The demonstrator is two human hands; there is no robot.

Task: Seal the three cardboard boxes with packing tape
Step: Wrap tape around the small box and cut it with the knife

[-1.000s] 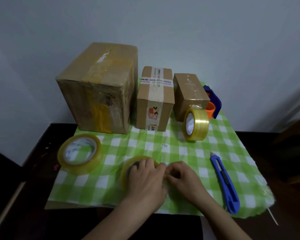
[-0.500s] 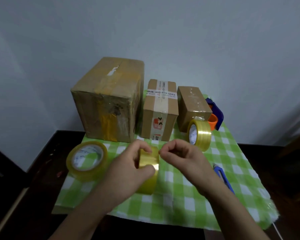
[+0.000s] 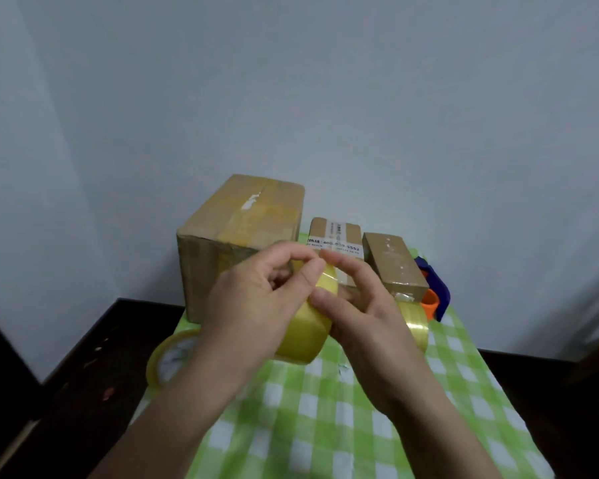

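Three cardboard boxes stand in a row along the back edge of the desk [image 3: 83, 368], all on a green-and-white checked cloth [image 3: 325, 430] and up vs. the pale wall [image 3: 291, 98]. The big box [image 3: 239, 236] is at the back left. The middle box [image 3: 336, 235], w/ a white printed strip across its top, stands just beside it. The small box [image 3: 391, 264] is next along to the right, close by. All 3 have flaps down and some tape already showing on top.

Three tape rolls, all yellowish clear. One tape roll [image 3: 305, 337] is up in the air over the cloth's middle, in front of the boxes, on edge. The left hand [image 3: 256, 305] grasps it, thumb and fingers curled round the top of the ring. The right hand [image 3: 360, 316] is at the roll too: its thumb lies on the outer band and its fingers reach up behind, fingertips near the left hand's. Can't tell if it actually pinches a loose tape end or just touches.

The 2nd roll [image 3: 172, 357] lies at the cloth's left edge, partly behind the left forearm. The 3rd roll [image 3: 416, 324] is on edge in front of the small box, mostly hidden by the right hand.

One blue-and-orange tape dispenser [image 3: 436, 293] sits at the back right, just beside the small box.
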